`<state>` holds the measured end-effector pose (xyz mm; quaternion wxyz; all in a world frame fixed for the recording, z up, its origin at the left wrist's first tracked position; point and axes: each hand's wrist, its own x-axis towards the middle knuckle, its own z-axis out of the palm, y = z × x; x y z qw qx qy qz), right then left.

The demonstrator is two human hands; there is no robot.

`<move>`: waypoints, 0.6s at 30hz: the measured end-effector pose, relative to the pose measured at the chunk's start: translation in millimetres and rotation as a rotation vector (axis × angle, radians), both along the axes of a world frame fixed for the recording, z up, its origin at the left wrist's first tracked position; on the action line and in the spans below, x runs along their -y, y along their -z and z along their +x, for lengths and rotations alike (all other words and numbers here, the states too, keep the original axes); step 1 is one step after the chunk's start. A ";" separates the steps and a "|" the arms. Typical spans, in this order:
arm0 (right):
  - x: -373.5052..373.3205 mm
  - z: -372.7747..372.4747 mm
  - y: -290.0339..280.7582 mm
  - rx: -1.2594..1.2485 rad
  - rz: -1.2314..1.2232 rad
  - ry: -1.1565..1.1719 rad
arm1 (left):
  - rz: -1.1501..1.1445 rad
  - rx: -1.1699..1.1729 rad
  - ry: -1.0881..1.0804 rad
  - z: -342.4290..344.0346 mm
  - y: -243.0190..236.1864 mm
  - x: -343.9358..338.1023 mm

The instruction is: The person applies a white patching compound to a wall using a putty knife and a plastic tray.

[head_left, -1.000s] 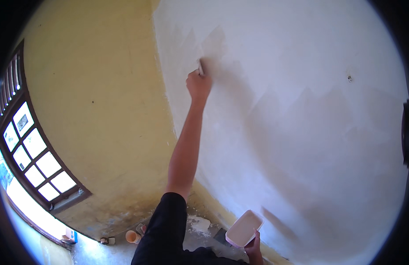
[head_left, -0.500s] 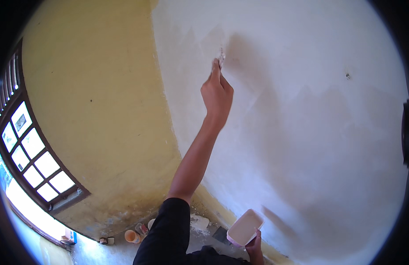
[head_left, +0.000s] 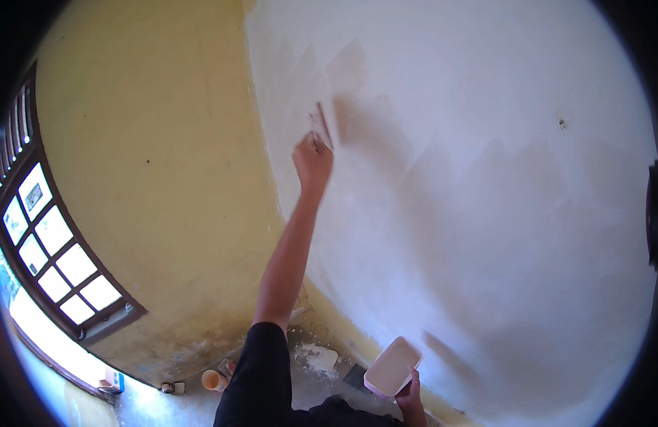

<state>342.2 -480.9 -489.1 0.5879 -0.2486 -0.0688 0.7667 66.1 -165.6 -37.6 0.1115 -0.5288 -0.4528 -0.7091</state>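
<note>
The person's left arm, in a black sleeve (head_left: 252,377), stretches up and forward, nearly straight, with the wrist roughly in line with the bare forearm. Lower down, held out on the other side of the body, the right hand (head_left: 410,400) grips a pale pink rectangular tub (head_left: 377,391) at its right-hand edge, thumb over the rim; a pale paste covers the inside.

At the top of the reach, the left hand (head_left: 313,165) is closed round a flat scraper (head_left: 324,124) — its blade slightly blurred and turned nearly edge-on — near the left edge of the white wall (head_left: 500,235). From here I can't tell whether blade and wall touch; a shadow falls just to the right. Darker patches with pointed tops run across that wall.

Down on the floor (head_left: 311,393), a dark flat piece (head_left: 355,378) lies close to the white wall's foot, with white scraps (head_left: 318,359) near the corner and an orange cup (head_left: 213,381) beyond the sleeve. Farther left, past the yellow wall (head_left: 158,220), sits a brown-framed window (head_left: 56,283); below its lower corner stands a small box (head_left: 111,380), its markings too small to read.
</note>
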 end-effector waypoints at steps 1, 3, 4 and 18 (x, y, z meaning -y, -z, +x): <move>-0.3 -4.0 -5.7 -0.001 -0.020 -0.027 | -0.075 0.010 -0.067 -22.4 -11.6 -22.3; 1.6 -4.0 -2.4 0.004 -0.040 -0.040 | -0.231 0.117 -0.084 -33.5 -33.2 -52.8; 1.0 -4.5 3.9 -0.002 -0.044 -0.012 | -0.227 0.120 -0.079 -27.4 -41.7 -56.2; -6.9 -1.4 3.1 0.037 -0.077 0.015 | -0.059 -0.254 0.288 103.1 -10.5 96.6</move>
